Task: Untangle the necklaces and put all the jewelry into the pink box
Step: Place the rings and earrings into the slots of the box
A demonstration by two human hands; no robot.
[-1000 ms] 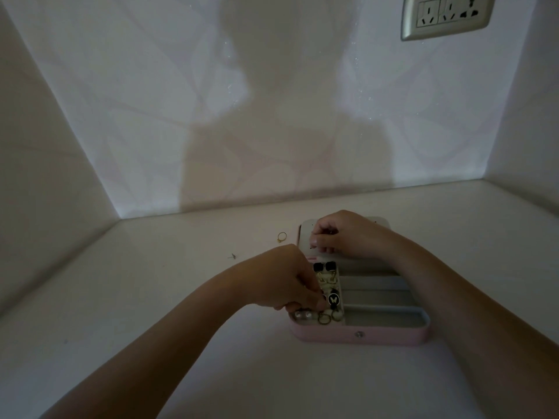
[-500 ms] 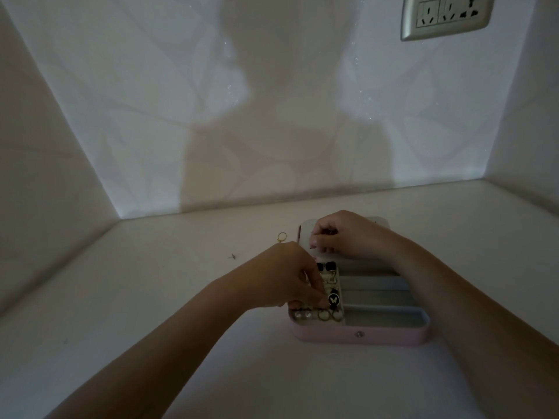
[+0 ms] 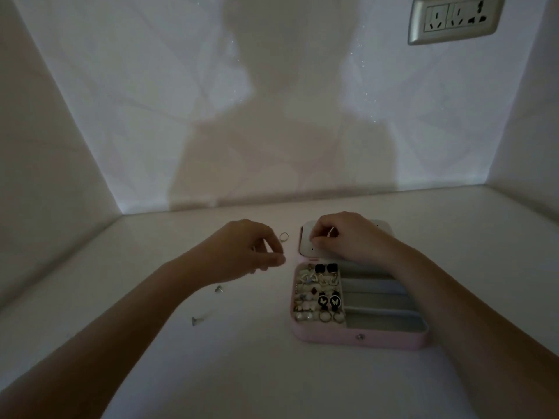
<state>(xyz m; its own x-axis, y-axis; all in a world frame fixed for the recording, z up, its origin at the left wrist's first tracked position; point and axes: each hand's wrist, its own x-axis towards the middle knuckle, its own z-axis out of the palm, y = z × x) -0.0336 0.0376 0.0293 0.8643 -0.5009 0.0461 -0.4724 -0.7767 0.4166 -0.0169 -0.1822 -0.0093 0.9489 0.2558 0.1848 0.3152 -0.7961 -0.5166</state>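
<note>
The pink box (image 3: 360,337) lies open at centre right. Its left compartment (image 3: 317,294) is packed with earrings and rings, and the grey slots to the right look bare. My right hand (image 3: 348,237) rests with curled fingers on the raised lid (image 3: 306,246) at the back. My left hand (image 3: 246,252) hovers left of the box, fingertips pinched together, apparently on a thin necklace chain. Two small pendants (image 3: 218,288) (image 3: 196,320) lie on the table below that wrist. A ring (image 3: 283,236) sits just beyond my left fingers.
The white table (image 3: 242,373) is closed in by walls at the left, back and right. A wall socket (image 3: 453,18) sits high at the right. My own shadow falls on the back wall.
My left hand has left the box's left compartment and moved up and to the left, toward the ring. The two pendants that its arm hid now show. My right hand has stayed on the lid.
</note>
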